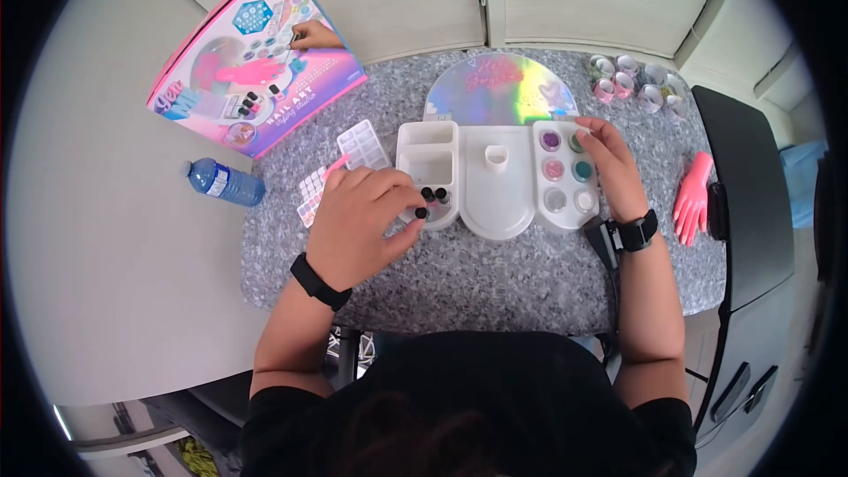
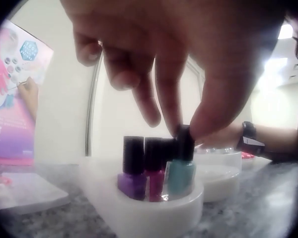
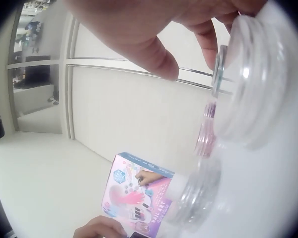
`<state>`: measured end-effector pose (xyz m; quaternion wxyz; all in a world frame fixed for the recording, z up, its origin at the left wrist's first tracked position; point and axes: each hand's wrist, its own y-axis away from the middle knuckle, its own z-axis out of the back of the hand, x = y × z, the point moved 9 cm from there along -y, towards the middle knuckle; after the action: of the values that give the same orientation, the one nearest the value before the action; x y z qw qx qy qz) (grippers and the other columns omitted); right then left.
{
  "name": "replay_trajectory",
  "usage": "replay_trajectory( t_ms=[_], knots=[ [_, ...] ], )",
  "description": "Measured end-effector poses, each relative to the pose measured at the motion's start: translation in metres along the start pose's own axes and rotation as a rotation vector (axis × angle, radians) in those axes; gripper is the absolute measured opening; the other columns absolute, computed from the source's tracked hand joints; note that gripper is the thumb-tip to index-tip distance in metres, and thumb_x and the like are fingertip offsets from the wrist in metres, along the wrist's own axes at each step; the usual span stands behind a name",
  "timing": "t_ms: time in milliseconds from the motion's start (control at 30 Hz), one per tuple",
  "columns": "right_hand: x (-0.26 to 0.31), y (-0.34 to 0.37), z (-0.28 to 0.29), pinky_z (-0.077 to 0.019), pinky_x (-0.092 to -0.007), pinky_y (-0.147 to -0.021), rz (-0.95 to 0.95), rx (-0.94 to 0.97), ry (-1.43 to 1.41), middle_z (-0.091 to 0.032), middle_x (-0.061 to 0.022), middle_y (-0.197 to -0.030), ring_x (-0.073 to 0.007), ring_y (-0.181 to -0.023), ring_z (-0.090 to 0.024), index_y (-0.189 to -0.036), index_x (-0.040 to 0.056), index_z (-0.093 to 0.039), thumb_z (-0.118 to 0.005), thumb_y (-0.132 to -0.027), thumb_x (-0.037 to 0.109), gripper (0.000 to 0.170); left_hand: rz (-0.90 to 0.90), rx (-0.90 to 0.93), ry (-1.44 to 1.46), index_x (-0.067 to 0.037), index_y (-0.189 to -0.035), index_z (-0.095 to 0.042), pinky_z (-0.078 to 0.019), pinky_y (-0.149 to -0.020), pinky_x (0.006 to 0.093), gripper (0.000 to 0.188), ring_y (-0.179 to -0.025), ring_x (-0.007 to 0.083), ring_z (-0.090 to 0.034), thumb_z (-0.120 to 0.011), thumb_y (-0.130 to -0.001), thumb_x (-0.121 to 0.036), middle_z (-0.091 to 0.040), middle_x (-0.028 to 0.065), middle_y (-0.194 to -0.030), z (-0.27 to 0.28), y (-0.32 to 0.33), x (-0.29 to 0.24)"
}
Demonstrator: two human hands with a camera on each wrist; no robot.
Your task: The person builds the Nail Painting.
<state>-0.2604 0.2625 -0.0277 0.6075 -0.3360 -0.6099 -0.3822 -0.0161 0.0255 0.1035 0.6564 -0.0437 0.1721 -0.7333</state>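
Left hand point(image 1: 360, 201) pinches the black cap point(image 2: 185, 143) of a teal bottle point(image 2: 181, 177)

The teal bottle is in the round near end of the left part of the white tray point(image 1: 498, 205), beside a purple bottle point(image 2: 133, 184). The tray sits in the middle of the table point(image 1: 477, 287). The right hand point(image 1: 613, 170), fingers loose and apart, is by the green pot point(image 1: 577, 141) in the tray's far right corner; I cannot tell if it touches. A pink toy hand point(image 1: 693, 199) lies by the table's right edge. A bright box point(image 1: 256, 62) stands at the far left corner.
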Motion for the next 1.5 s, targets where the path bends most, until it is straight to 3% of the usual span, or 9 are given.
replay_trajectory(
  t_ms=[533, 700, 800, 867, 967, 1033, 1067, 1333, 1500],
  knots=[
    [0.038, 0.006, 0.020, -0.0552, -0.0309, -0.081, 0.277, -0.249, 0.174, -0.072, -0.0100, -0.116, -0.0160, -0.095, -0.070, -0.135, 0.0057, -0.068, -0.075, -0.102, 0.026, 0.039, -0.007, -0.116, 0.174, -0.014, -0.125, -0.071, -0.0433, -0.091, 0.0413, 0.046, -0.111, 0.0259, -0.066, -0.088, -0.082, -0.019, -0.073, 0.0050, -0.123, 0.010, -0.010, -0.020],
    [0.053, -0.021, 0.068, -0.0520, -0.0349, -0.087, 0.370, -0.414, 0.330, -0.075, -0.0089, -0.113, -0.0209, -0.104, -0.067, -0.118, 0.0062, -0.077, -0.075, -0.100, 0.025, 0.026, -0.026, 0.010, 1.141, -0.008, -0.125, -0.071, -0.0428, -0.073, 0.0251, 0.035, -0.083, 0.0094, -0.056, -0.078, -0.091, -0.009, -0.073, 0.0011, -0.118, -0.032, -0.014, -0.030],
    [0.094, -0.035, 0.074, -0.0501, -0.0440, -0.102, 0.564, -0.522, 0.674, -0.076, -0.0172, -0.118, -0.0379, -0.115, -0.065, -0.110, 0.0088, -0.080, -0.073, -0.095, 0.024, 0.022, -0.013, -0.005, 1.397, -0.004, -0.136, -0.064, -0.0406, -0.074, 0.0212, 0.039, -0.076, 0.0044, -0.046, -0.073, -0.098, -0.010, -0.070, 0.0020, -0.125, -0.054, -0.005, -0.028],
    [0.101, -0.058, 0.076, -0.0489, -0.0469, -0.106, 0.594, -0.526, 0.883, -0.077, -0.0170, -0.118, -0.0400, -0.119, -0.064, -0.110, 0.0108, -0.080, -0.073, -0.094, 0.026, 0.023, -0.016, -0.022, 1.546, -0.003, -0.140, -0.060, -0.0401, -0.074, 0.0211, 0.042, -0.077, 0.0041, -0.045, -0.071, -0.101, -0.012, -0.069, 0.0037, -0.129, -0.067, -0.002, -0.024],
    [0.088, -0.107, 0.082, -0.0408, -0.0525, -0.121, 0.516, -0.465, 1.186, -0.078, -0.0153, -0.118, -0.0416, -0.130, -0.059, -0.109, 0.0175, -0.082, -0.071, -0.091, 0.031, 0.026, -0.060, 0.276, 1.790, -0.002, -0.150, -0.052, -0.0483, -0.087, 0.0258, 0.049, -0.094, 0.0079, -0.058, -0.067, -0.106, -0.016, -0.065, 0.0084, -0.142, -0.094, 0.003, -0.044],
    [0.078, -0.131, 0.081, -0.0322, -0.0547, -0.128, 0.342, -0.434, 1.460, -0.078, -0.0143, -0.120, -0.0407, -0.132, -0.059, -0.107, 0.0196, -0.084, -0.069, -0.091, 0.032, 0.025, -0.052, 0.440, 1.678, -0.001, -0.155, -0.047, -0.0478, -0.110, 0.0373, 0.056, -0.130, 0.0191, -0.060, -0.065, -0.110, -0.028, -0.060, 0.0145, -0.152, -0.110, 0.004, -0.064],
    [0.079, -0.141, 0.079, -0.0238, -0.0558, -0.133, 0.292, -0.393, 1.519, -0.079, -0.0140, -0.119, -0.0394, -0.133, -0.060, -0.103, 0.0207, -0.086, -0.066, -0.092, 0.037, 0.028, -0.070, 0.528, 1.634, -0.002, -0.161, -0.043, -0.0366, -0.127, 0.0450, 0.058, -0.154, 0.0264, -0.046, -0.063, -0.111, -0.023, -0.049, 0.0174, -0.166, -0.115, 0.006, -0.068],
    [0.054, -0.181, 0.077, -0.0194, -0.0541, -0.135, 0.073, -0.261, 1.705, -0.081, -0.0123, -0.116, -0.0328, -0.122, -0.070, -0.108, 0.0190, -0.086, -0.056, -0.101, 0.037, 0.036, -0.039, 0.483, 1.507, -0.004, -0.166, -0.036, -0.0329, -0.130, 0.0478, 0.069, -0.156, 0.0284, -0.045, -0.070, -0.108, -0.022, -0.052, 0.0166, -0.163, -0.120, 0.002, -0.058],
    [0.114, -0.138, 0.048, -0.0249, -0.0581, -0.133, 0.516, -0.297, 1.400, -0.081, -0.0141, -0.114, -0.0340, -0.133, -0.066, -0.108, 0.0123, -0.085, -0.055, -0.105, 0.025, 0.032, -0.034, 0.483, 1.541, -0.005, -0.170, -0.028, -0.0311, -0.130, 0.0490, 0.079, -0.155, 0.0302, -0.046, -0.072, -0.107, -0.022, -0.052, 0.0191, -0.163, -0.128, 0.003, -0.061]
  ],
)
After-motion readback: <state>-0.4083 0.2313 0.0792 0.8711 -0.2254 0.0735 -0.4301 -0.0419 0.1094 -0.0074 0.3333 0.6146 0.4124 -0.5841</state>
